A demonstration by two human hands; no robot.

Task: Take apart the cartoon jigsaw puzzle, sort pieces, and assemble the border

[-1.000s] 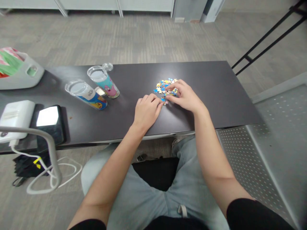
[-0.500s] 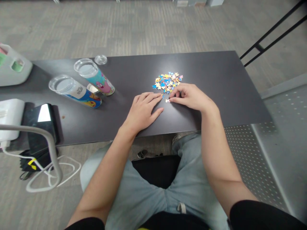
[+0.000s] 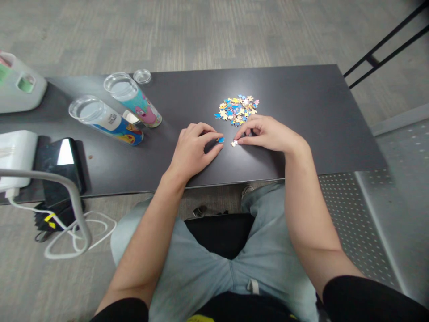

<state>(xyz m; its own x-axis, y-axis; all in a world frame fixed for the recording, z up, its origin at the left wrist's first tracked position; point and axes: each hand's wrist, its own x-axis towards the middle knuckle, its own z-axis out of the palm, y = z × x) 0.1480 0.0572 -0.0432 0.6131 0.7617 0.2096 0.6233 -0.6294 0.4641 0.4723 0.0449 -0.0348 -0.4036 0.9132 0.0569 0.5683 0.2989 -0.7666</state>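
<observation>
Between the thumb and index finger of my left hand is a small blue puzzle piece, held close to the tabletop. My right hand pinches a pale puzzle piece with a pinkish edge, a short gap to the right of the blue one. Just beyond both hands lies a loose pile of jigsaw pieces in blue, yellow, cream and pink. The fingers of my right hand are near the pile's front edge.
On the dark table, two clear-topped printed tubes, one blue and one teal and pink, lean at left beside a clear lid. Farther left are a black device, a white adapter with cables, and a whitish container.
My left hand has gone from lying nearly flat to closing thumb and index finger around the blue piece. The pale piece in my right hand has turned slightly. The view has shifted a little.
</observation>
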